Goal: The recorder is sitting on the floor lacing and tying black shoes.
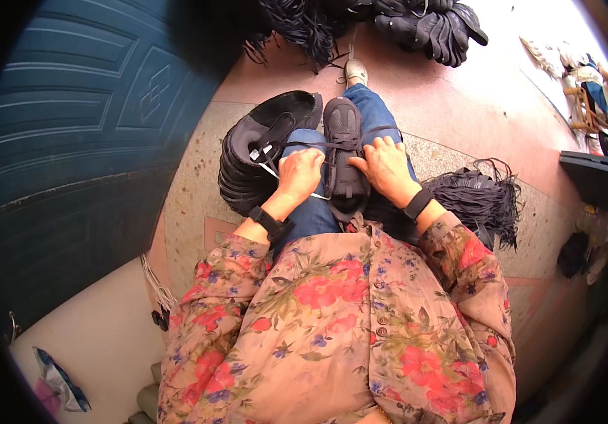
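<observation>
A dark grey shoe upper (347,152) lies lengthwise across my lap, toe pointing away from me. Dark shoelaces (382,128) run out from its middle to both sides. My left hand (301,172), beside the upper's left edge, is closed, with a lace at its fingers. On the other side my right hand (387,168) has its fingers curled at the other lace, while its thumb reaches to the upper's side. The exact grip of the fingertips is hidden in both hands. A thin white cord (318,196) passes between my left hand and the upper.
A stack of nested black shoe uppers (237,166) stands left of my legs. Bundled dark laces (470,198) lie at the right. More black uppers (431,32) are at the far side. A blue panelled door (85,106) stands at the left.
</observation>
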A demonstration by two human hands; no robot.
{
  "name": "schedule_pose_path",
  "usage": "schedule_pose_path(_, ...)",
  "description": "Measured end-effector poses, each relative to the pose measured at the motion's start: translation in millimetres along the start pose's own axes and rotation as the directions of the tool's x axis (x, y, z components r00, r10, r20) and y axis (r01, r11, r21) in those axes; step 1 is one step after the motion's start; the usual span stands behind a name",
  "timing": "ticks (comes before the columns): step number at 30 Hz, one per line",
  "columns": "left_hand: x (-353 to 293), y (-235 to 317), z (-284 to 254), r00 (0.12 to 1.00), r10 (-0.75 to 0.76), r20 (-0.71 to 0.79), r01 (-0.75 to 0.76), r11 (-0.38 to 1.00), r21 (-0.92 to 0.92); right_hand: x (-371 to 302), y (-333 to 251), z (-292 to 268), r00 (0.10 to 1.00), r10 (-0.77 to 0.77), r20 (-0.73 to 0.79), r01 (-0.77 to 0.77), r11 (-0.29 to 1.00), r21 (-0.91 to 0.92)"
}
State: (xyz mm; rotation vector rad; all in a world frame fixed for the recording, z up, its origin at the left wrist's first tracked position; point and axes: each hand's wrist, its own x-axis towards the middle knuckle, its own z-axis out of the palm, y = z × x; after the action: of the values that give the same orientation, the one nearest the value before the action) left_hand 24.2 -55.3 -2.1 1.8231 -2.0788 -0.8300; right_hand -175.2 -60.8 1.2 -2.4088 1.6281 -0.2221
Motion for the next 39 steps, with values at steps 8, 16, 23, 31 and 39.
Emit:
schedule_pose_path(8, 6.0, 10.9, -1.7, 1.000, -0.008, -0.002, 0.008, 1.000, -0.007, 3.5, 16.0, 7.2, 0.997, 0.002, 0.076, -0.011, 0.993, 0.119)
schedule_pose_path(16, 11.2, -4.7, 6.3, 0.992, -0.015, -0.123, 0.013, 1.000, -0.012, 3.5, 13.8, 9.1, 0.998, 0.011, 0.058, -0.018, 0.993, 0.121)
schedule_pose_path(23, 16.4, -0.5, 14.5, 0.983, 0.045, -0.180, -0.020, 0.990, 0.137, 4.3, 14.0, 5.8, 0.998, 0.009, 0.060, -0.018, 0.990, 0.142)
schedule_pose_path(31, 20.0, 2.9, 16.0, 0.934, 0.217, -0.283, -0.118, 0.937, 0.330, 3.5, 15.4, 7.9, 0.999, 0.030, 0.040, -0.037, 0.982, 0.187)
schedule_pose_path(39, 19.5, 2.5, 13.0, 0.985, 0.048, -0.166, -0.018, 0.984, 0.176, 3.3, 15.8, 10.1, 0.999, 0.033, 0.025, -0.037, 0.979, 0.202)
